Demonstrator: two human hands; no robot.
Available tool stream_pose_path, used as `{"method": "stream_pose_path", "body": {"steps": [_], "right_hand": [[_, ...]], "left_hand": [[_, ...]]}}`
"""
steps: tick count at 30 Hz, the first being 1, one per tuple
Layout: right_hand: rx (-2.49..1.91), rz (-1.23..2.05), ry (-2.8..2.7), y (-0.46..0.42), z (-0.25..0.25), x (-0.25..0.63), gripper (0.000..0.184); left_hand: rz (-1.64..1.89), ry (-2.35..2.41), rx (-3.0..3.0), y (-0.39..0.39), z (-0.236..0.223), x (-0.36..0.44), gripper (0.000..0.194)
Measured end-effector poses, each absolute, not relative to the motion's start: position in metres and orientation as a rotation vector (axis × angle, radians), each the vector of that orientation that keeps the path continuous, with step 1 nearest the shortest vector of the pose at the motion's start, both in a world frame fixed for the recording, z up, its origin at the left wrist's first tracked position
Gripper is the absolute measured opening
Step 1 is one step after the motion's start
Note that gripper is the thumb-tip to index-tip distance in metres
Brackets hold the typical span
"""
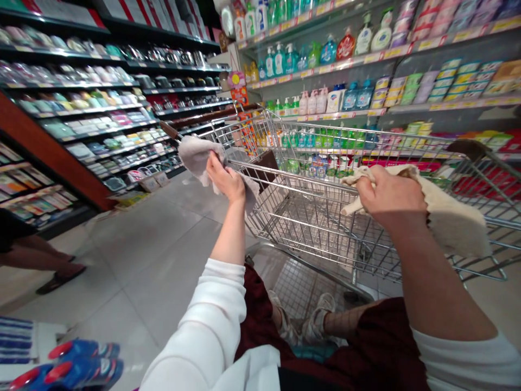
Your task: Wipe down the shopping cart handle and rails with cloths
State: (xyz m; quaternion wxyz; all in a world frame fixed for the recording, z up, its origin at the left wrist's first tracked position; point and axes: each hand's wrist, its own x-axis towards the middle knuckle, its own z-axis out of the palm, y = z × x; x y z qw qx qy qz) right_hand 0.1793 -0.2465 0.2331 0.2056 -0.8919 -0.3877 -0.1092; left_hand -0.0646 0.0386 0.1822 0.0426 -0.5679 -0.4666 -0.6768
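Observation:
A metal shopping cart [309, 217] stands in front of me in a store aisle, its basket empty. My left hand [224, 178] is closed on a grey cloth [195, 155] pressed against the cart's near rail at the left corner. My right hand [388, 193] is closed on a cream cloth [451, 217] that drapes over the rail on the right side. Both sleeves are white and pushed up. My knees and shoes [321, 317] show below the cart.
Shelves of bottles and soaps [345, 70] line the right; shelves of containers and cookware [89, 103] line the left. Another person's legs [44, 260] stand at the left edge. Blue bottles with red caps [77, 364] lie bottom left. Pale tiled floor [134, 255] lies between.

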Motion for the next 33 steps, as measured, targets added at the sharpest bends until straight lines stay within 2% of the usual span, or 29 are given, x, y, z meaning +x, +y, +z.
{"method": "stream_pose_path", "body": {"steps": [3, 7, 10, 12, 15, 19, 22, 24, 27, 33], "right_hand": [[-2.498, -0.327, -1.076, -0.246, 0.233, 0.178, 0.046], [-2.498, -0.354, -1.091, -0.247, 0.232, 0.176, 0.047], [-2.498, -0.362, -1.089, -0.249, 0.234, 0.174, 0.048], [-2.489, -0.346, -1.107, -0.25, 0.236, 0.173, 0.049], [-2.482, -0.322, -1.118, -0.251, 0.237, 0.173, 0.05], [-2.491, -0.336, -1.097, -0.25, 0.235, 0.173, 0.049], [-2.489, -0.354, -1.074, -0.248, 0.233, 0.173, 0.048], [-2.487, -0.358, -1.06, -0.247, 0.232, 0.174, 0.048], [-2.459, -0.394, -1.055, -0.245, 0.229, 0.176, 0.046], [-2.381, -0.391, -1.062, -0.244, 0.226, 0.179, 0.039]], "left_hand": [[-1.937, -1.553, -1.859, 0.035, 0.154, -0.061, 0.075], [-1.71, -1.749, -1.996, 0.01, 0.09, -0.051, 0.073], [-1.58, -1.788, -2.158, -0.013, 0.045, -0.046, 0.067], [-1.616, -1.747, -2.239, -0.024, 0.028, -0.049, 0.061], [-1.799, -1.689, -2.228, -0.026, 0.037, -0.065, 0.05], [-2.102, -1.703, -1.716, 0.0, 0.109, -0.1, 0.056], [-2.091, -1.697, -1.682, 0.032, 0.168, -0.116, 0.054], [-1.988, -1.707, -1.858, 0.051, 0.187, -0.116, 0.058], [-1.929, -1.698, -1.973, 0.063, 0.174, -0.107, 0.07], [-1.86, -1.986, -2.121, 0.034, 0.064, -0.093, 0.079]]}}
